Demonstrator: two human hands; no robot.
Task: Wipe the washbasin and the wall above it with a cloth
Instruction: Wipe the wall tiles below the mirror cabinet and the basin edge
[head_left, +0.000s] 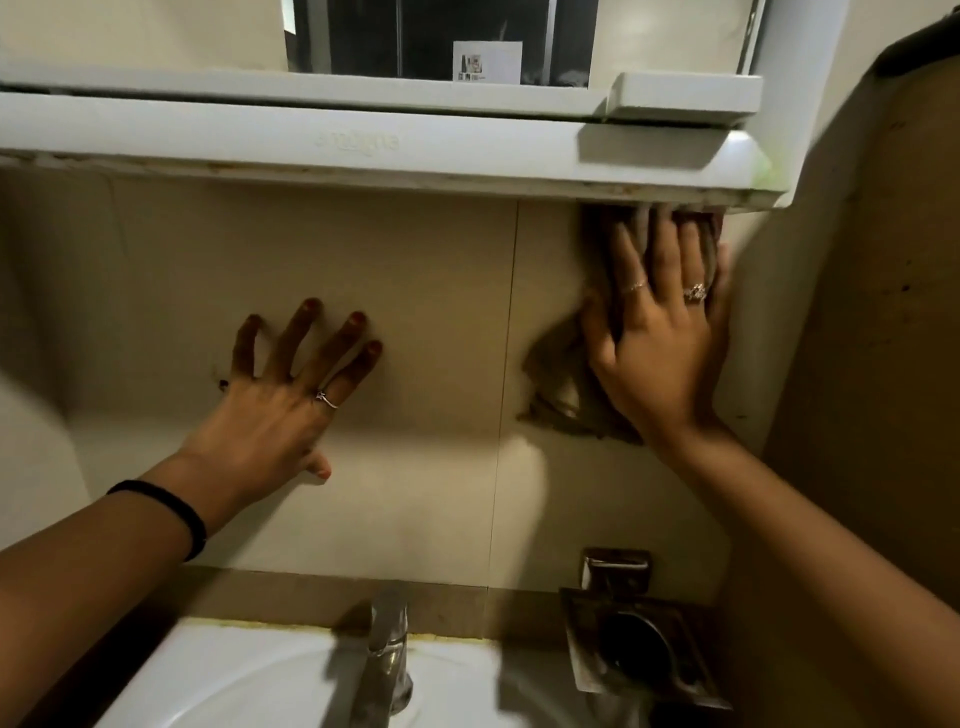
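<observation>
The right hand (670, 332) is pressed flat, fingers extended, on a brownish cloth (561, 379) held against the beige tiled wall (415, 260), directly under the right end of the white cabinet (363, 150). The left hand (280, 405) is spread open and empty on the wall. The washbasin (249, 675) and tap (387, 649) are located below; a soap holder (634, 644) is mounted beside the basin's right edge.

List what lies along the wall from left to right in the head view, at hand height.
Left hand flat on the wall → tile seam → cloth → right hand pressing the cloth to the wall, under the cabinet.
</observation>
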